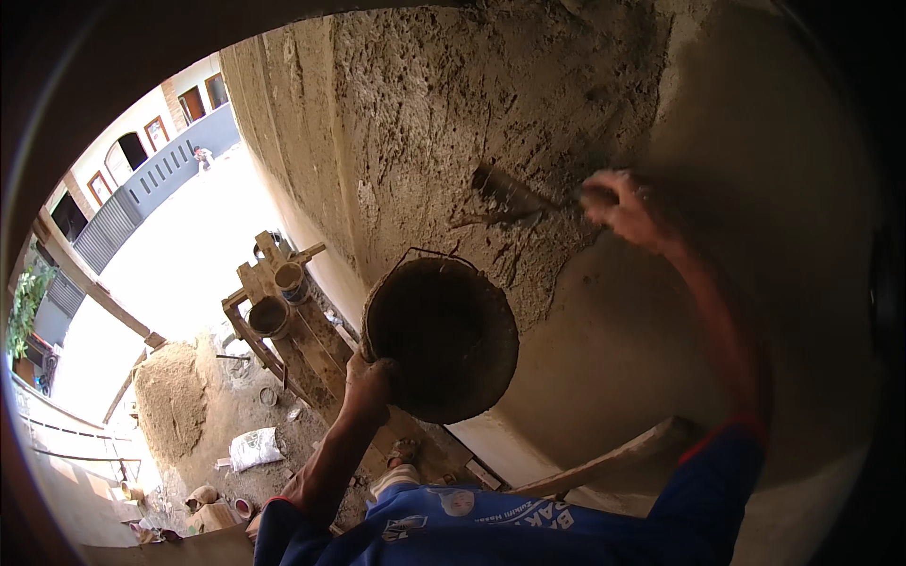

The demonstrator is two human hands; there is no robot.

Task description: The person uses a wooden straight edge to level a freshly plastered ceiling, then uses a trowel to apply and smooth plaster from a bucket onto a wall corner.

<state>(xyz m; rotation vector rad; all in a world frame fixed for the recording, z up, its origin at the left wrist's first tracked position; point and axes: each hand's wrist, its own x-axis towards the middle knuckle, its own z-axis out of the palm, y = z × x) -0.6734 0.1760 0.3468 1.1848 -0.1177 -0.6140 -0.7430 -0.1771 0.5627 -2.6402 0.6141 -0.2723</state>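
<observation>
Close to the wall, my left hand (368, 387) is closed on the rim of a dark round bucket (512, 332). The bucket's mouth faces up, with its wire handle lying at the far side; its contents are too dark to make out. Out to the right, my right hand (623, 208) is wrapped round the grip of a trowel, somewhat blurred. The trowel's blade (514, 195) lies against or very near the rough wet mortar (425, 113) on the wall. Smoother grey plaster (755, 151) borders the mortar on the right.
Below left, a wooden plank scaffold (321, 349) carries two small buckets (270, 316). A sand heap (172, 394) and a white sack (256, 449) are on the ground. One wooden pole (613, 457) slants near my right side. Another person (203, 158) is far off by a grey fence.
</observation>
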